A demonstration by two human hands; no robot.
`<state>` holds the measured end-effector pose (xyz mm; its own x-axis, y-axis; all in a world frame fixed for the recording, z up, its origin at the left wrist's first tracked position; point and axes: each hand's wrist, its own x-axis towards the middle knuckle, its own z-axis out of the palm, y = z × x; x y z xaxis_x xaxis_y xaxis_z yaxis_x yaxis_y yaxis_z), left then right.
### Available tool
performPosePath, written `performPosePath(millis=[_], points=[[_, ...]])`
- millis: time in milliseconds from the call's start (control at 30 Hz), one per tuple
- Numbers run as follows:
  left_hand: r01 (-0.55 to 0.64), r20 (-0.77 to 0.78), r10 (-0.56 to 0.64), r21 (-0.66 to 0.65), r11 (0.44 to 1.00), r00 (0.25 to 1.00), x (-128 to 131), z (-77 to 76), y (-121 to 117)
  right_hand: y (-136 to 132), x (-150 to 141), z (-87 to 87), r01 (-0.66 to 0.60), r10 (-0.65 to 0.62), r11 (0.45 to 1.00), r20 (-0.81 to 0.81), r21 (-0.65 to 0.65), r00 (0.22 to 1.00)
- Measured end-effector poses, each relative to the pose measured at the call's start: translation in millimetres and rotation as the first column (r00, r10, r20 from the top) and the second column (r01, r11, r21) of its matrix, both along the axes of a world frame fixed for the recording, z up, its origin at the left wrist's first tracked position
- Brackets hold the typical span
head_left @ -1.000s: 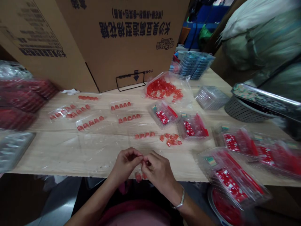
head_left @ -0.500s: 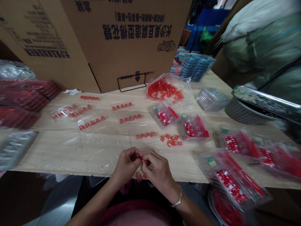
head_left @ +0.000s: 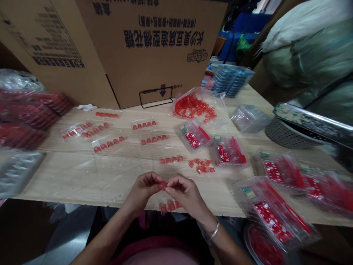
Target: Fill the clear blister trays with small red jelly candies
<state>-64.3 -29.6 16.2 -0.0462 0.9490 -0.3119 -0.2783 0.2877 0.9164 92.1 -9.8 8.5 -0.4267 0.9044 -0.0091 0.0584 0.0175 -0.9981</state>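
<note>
My left hand (head_left: 143, 191) and my right hand (head_left: 183, 193) meet over the front of a wooden table (head_left: 82, 176). Between their fingertips they pinch a small translucent red piece (head_left: 162, 186). Just below them, at the table's front edge, lies a short row of similar red pieces (head_left: 171, 206). Further up, more red pieces stand in neat rows on clear plastic sheets (head_left: 151, 140). A small loose heap of them (head_left: 201, 165) lies nearest beyond my right hand.
A clear bag of loose red pieces (head_left: 194, 106) and clear packs with red printed cards (head_left: 271, 213) cover the table's right side. A large cardboard carton (head_left: 154, 55) stands behind. A grey basket (head_left: 286, 134), a metal tray (head_left: 22, 173) and stacked red packs (head_left: 27, 114) flank the table.
My hands have drawn slightly apart, and the red piece now shows between the fingertips. The row below them looks longer. The whole view has shifted slightly.
</note>
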Motion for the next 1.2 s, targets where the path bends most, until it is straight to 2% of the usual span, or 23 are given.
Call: performPosePath(millis=[67, 233, 300, 333, 400, 500, 533, 600, 733, 800, 867, 900, 967, 1033, 1067, 1167, 1200], points=[[-0.002, -0.016, 0.001, -0.005, 1.000, 1.000, -4, 0.5, 2, 4, -2, 0.8, -0.031, 0.032, 0.999, 0.019, -0.041, 0.999], [-0.010, -0.032, 0.012, 0.050, 0.999, 0.999, -11, -0.6, 9, 21, -9, 7.4, -0.094, 0.091, 0.987, 0.027, 0.128, 0.995], [-0.003, -0.141, 0.017, 0.098, 0.995, 0.990, -17, -2.4, 12, 33, -13, 6.8, -0.169, 0.161, 0.973, 0.062, 0.159, 0.985], [-0.004, -0.252, 0.040, 0.141, 0.990, 0.967, -21, -3.5, 14, 41, -16, 5.2, -0.198, 0.181, 0.960, 0.099, 0.198, 0.979], [0.002, -0.521, 0.138, 0.260, 0.966, 0.842, -31, -6.1, 19, 58, -22, 0.2, -0.253, 0.182, 0.904, 0.225, 0.345, 0.957], [0.124, -0.774, 0.253, 0.391, 0.912, 0.580, -44, -11.4, 34, 85, -34, -10.0, -0.388, 0.121, 0.753, 0.468, 0.532, 0.876], [0.191, -0.812, 0.244, 0.395, 0.899, 0.530, -47, -13.6, 40, 92, -38, -13.4, -0.428, 0.109, 0.718, 0.519, 0.548, 0.848], [0.305, -0.852, 0.195, 0.375, 0.875, 0.486, -49, -18.7, 51, 100, -43, -19.3, -0.464, 0.100, 0.690, 0.562, 0.555, 0.821], [0.408, -0.869, 0.112, 0.335, 0.849, 0.482, -48, -30.3, 68, 101, -41, -23.0, -0.476, 0.093, 0.683, 0.580, 0.555, 0.809], [0.436, -0.877, 0.084, 0.317, 0.842, 0.474, -48, -36.1, 74, 95, -28, -18.3, -0.472, 0.090, 0.678, 0.574, 0.564, 0.814], [0.453, -0.884, 0.066, 0.300, 0.839, 0.463, -49, -41.3, 77, 90, -7, -10.2, -0.416, 0.008, 0.707, 0.581, 0.573, 0.814], [0.459, -0.888, 0.060, 0.292, 0.839, 0.457, -49, -43.3, 79, 87, 5, -6.1, -0.373, -0.067, 0.738, 0.612, 0.562, 0.788], [0.466, -0.894, 0.051, 0.280, 0.840, 0.444, -51, -46.1, 82, 85, 29, 0.1, -0.292, -0.212, 0.811, 0.719, 0.508, 0.662], [0.463, -0.899, 0.055, 0.276, 0.842, 0.435, -51, -46.3, 85, 85, 47, 1.8, -0.258, -0.256, 0.858, 0.807, 0.443, 0.533], [0.460, -0.899, 0.061, 0.279, 0.843, 0.434, -51, -45.3, 85, 85, 53, 1.6, -0.253, -0.256, 0.869, 0.824, 0.425, 0.505], [0.436, -0.893, 0.109, 0.316, 0.843, 0.436, -42, -37.1, 77, 82, 57, 1.3, -0.231, -0.275, 0.868, 0.812, 0.440, 0.514], [0.414, -0.885, 0.141, 0.342, 0.844, 0.444, -37, -33.2, 71, 78, 54, 2.2, -0.203, -0.282, 0.866, 0.781, 0.457, 0.557]])
